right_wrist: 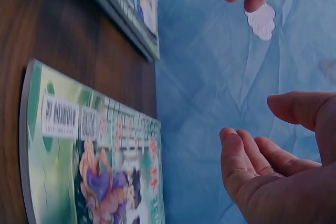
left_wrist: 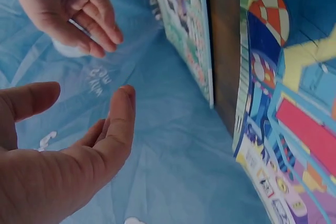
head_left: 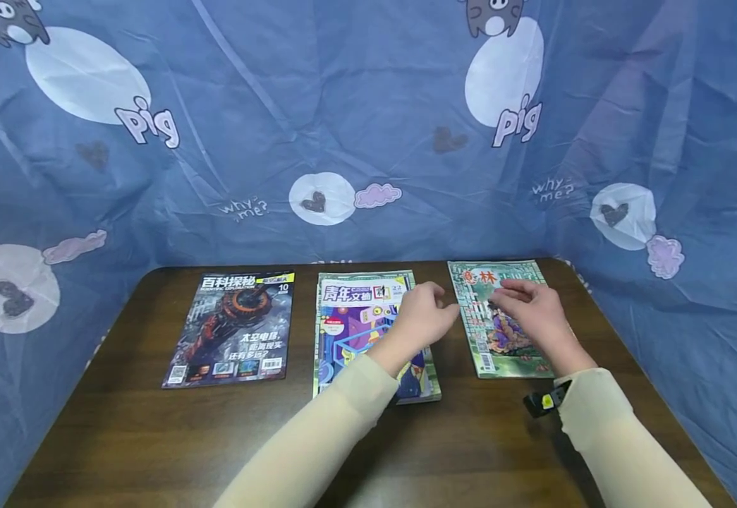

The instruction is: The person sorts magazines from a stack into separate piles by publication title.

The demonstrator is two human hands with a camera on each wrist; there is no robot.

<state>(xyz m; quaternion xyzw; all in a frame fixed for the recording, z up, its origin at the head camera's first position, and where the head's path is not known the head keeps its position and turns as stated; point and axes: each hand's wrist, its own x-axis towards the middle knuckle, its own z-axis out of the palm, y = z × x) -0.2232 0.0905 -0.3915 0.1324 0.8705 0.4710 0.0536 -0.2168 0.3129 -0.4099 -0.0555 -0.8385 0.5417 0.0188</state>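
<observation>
My left hand hovers over the right side of the middle magazine stack, fingers relaxed and thumb apart, holding nothing. The top magazine there has a purple and blue cover and lies on a green-edged one. My right hand is above the green magazine on the right, its fingers loosely bent with a gap to the thumb. In the right wrist view, the green magazine shows a barcode and a figure in purple. Both hands appear in the left wrist view, facing each other with bare air between them.
A dark magazine with an orange ring-shaped machine on its cover lies at the left of the brown wooden table. Blue cloth printed with pigs, hearts and clouds hangs behind the table and along both sides. A black strap is on my right wrist.
</observation>
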